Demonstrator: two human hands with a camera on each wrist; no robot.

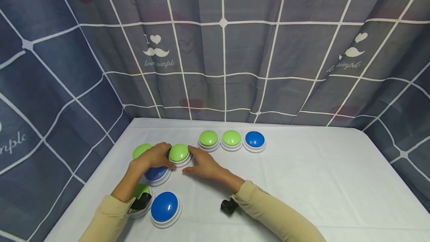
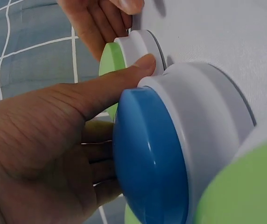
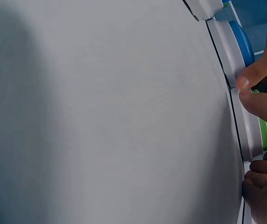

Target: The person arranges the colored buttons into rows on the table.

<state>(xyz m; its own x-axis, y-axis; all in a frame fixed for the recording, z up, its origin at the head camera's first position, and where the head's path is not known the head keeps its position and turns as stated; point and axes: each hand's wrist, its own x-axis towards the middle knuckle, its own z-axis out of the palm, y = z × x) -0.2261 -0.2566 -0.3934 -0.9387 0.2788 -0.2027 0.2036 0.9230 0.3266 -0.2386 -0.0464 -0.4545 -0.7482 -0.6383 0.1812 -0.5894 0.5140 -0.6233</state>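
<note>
A green dome push button [image 1: 179, 152] on a round white base sits at the table's back left, with both hands around it. My left hand [image 1: 152, 158] holds its left side; in the left wrist view the thumb lies on the white base, and the other fingers are partly hidden behind a blue button [image 2: 147, 156]. From the right, my right hand [image 1: 206, 165] grips the same button. The right wrist view shows both thumbs almost meeting at the base, with the right fingers curled by its side. Under the left wrist stands the blue button, partly covered.
Two green buttons, a left one [image 1: 208, 138] and a right one [image 1: 231, 137], stand in a row with a blue button [image 1: 254, 139] at the back. Another green button [image 1: 141, 150] is behind the left hand. Nearer stand a green button [image 1: 141, 189] and a blue button [image 1: 164, 207].
</note>
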